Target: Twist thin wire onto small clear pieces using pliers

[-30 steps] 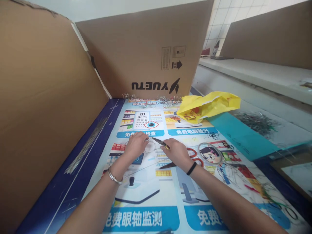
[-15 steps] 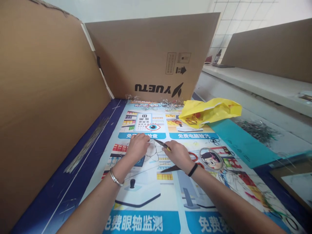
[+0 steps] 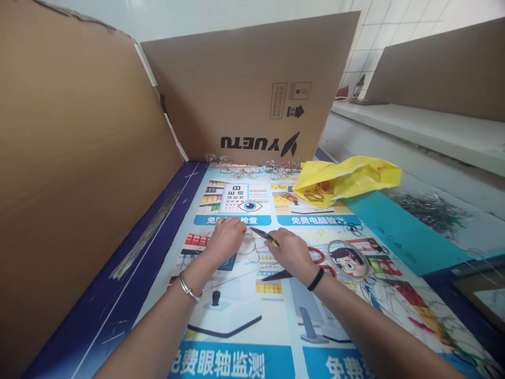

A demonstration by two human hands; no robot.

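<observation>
My left hand [image 3: 228, 238] rests on the printed poster [image 3: 236, 321], fingers curled and pinched on a thin wire eyeglass frame [image 3: 251, 247]. My right hand [image 3: 291, 252] is closed around a slim pointed tool with a yellow band [image 3: 263, 236]; its dark tip points toward the left hand's fingers. A dark handle or second blade [image 3: 278, 274] sticks out under the right palm. A silver bangle sits on my left wrist and a black band on my right.
Cardboard walls stand at the left [image 3: 71, 158] and back [image 3: 244, 89]. A yellow plastic bag [image 3: 347, 178] lies at the back right, red scissors [image 3: 317, 256] beside my right hand, wire piles [image 3: 430, 208] on the right, metal rods [image 3: 145, 234] along the left wall.
Both hands stay together on the wire frame with almost no motion. The view has shifted slightly, so everything sits a little lower and to the right.
</observation>
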